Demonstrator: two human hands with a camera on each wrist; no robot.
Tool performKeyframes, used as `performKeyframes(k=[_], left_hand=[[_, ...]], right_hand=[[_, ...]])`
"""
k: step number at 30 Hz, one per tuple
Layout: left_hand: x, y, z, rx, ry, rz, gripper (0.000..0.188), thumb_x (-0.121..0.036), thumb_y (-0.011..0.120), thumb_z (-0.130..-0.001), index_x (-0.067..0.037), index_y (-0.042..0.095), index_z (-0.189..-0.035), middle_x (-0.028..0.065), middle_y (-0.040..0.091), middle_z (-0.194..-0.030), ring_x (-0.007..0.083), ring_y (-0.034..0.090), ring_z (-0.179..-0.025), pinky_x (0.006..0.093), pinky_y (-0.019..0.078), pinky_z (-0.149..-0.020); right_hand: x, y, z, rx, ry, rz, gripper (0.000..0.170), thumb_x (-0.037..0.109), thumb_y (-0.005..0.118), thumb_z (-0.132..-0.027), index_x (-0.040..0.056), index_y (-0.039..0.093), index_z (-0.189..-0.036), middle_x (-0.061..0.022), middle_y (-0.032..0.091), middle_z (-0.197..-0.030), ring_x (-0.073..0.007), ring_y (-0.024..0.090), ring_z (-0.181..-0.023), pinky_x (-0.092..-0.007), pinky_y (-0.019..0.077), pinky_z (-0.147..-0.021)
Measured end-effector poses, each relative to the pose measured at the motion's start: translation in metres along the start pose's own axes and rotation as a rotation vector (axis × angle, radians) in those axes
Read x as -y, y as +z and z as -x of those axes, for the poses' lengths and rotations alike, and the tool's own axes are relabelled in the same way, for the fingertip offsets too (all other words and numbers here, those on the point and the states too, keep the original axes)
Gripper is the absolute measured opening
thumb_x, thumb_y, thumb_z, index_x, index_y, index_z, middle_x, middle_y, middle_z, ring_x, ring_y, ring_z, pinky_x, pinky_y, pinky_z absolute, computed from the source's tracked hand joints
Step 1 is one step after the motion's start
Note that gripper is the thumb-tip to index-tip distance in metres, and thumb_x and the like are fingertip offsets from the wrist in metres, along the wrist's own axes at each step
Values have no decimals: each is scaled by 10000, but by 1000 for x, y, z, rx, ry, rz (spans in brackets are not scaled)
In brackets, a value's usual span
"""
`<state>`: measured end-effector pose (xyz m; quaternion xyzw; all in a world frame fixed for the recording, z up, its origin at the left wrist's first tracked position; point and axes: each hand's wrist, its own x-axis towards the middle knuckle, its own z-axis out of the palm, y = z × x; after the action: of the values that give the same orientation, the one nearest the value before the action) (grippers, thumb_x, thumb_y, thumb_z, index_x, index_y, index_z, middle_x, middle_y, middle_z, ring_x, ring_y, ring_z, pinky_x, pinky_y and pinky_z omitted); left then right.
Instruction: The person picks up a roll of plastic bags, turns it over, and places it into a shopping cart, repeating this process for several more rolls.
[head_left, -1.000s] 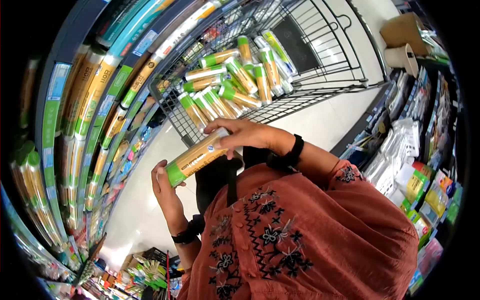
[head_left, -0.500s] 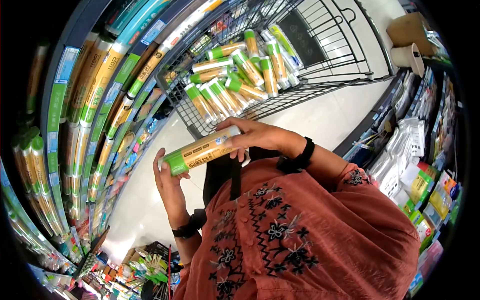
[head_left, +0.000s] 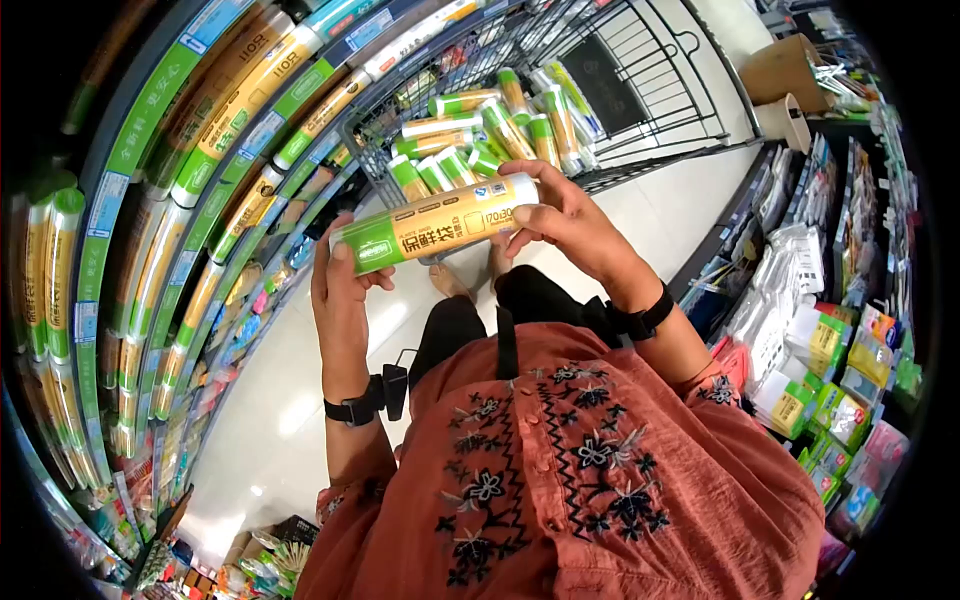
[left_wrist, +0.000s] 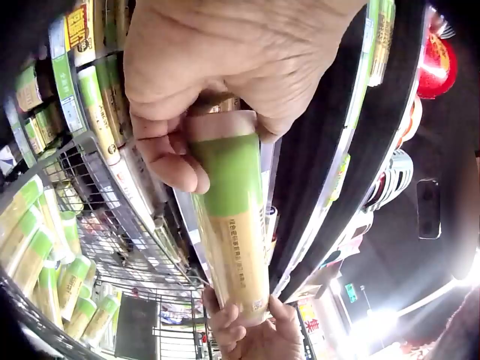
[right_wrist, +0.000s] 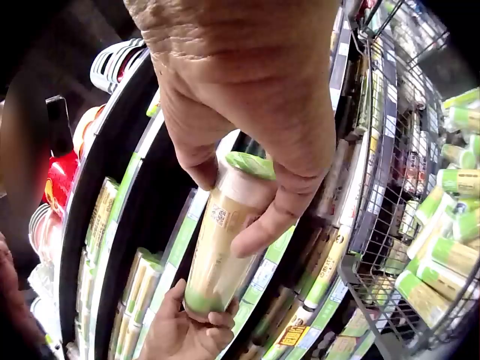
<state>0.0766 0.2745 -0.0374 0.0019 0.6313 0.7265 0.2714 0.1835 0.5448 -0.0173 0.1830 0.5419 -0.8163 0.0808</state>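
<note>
Both hands hold a roll of plastic food bags [head_left: 440, 225] in front of the body, nearly level, its printed label facing up. It has a green end, a tan body and clear wrap. My left hand [head_left: 342, 290] grips the green end, thumb on the near side. At the pale end, my right hand [head_left: 590, 235] pinches the roll between thumb and fingers. The left wrist view shows the green end [left_wrist: 229, 176] beneath curled fingers. In the right wrist view the pale end [right_wrist: 244, 187] sits between the right thumb and fingers.
Beyond the roll stands a wire shopping cart [head_left: 605, 85] with several similar rolls [head_left: 505, 125] piled inside. Shelves of upright rolls [head_left: 50, 270] line the left. Packaged goods [head_left: 815, 345] fill the right-hand shelves, with a cardboard box [head_left: 785, 72] farther back.
Both hands have raised the roll up and forward, away from the body. It has turned so its large lettering faces up and lies more level. The grip stays at both ends.
</note>
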Motion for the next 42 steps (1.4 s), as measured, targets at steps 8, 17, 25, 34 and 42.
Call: performKeyframes(k=[8,17,25,34,42], left_hand=[[-5,-29,20,23,57,126,583,-350,500,-1041,55,409,-1451,123,670,-1067,174,634,-834,314,518,-695],[-7,-34,30,-36,81,122,577,-364,525,-1038,38,436,-1443,118,671,-1077,168,632,-812,301,516,-687],[-12,-14,33,-162,91,73,563,-387,529,-1041,17,459,-1426,101,663,-1044,174,631,-788,306,510,-687],[-26,45,31,-275,144,72,520,-374,500,-1056,11,474,-1403,112,670,-1040,182,644,-794,309,511,-686],[-32,89,27,-309,207,-25,495,-373,463,-1075,11,493,-1386,107,668,-1032,182,647,-820,292,514,-687]], right_hand=[[1,37,6,-87,20,102,661,380,629,-991,-74,394,-1411,-170,666,-1057,-233,718,-857,-317,605,-713],[8,40,10,1,6,101,603,387,542,-1036,-56,394,-1419,-150,656,-1040,-230,711,-820,-319,584,-690],[15,25,-2,19,18,77,636,321,563,-1021,-80,326,-1454,-173,654,-1037,-247,713,-813,-328,578,-689],[53,-25,-24,200,-58,93,634,342,549,-1042,-90,324,-1448,-182,683,-899,-224,709,-787,-303,566,-664],[69,-66,-32,225,-85,104,663,405,607,-1014,-78,413,-1425,-165,690,-938,-184,713,-759,-283,567,-656]])
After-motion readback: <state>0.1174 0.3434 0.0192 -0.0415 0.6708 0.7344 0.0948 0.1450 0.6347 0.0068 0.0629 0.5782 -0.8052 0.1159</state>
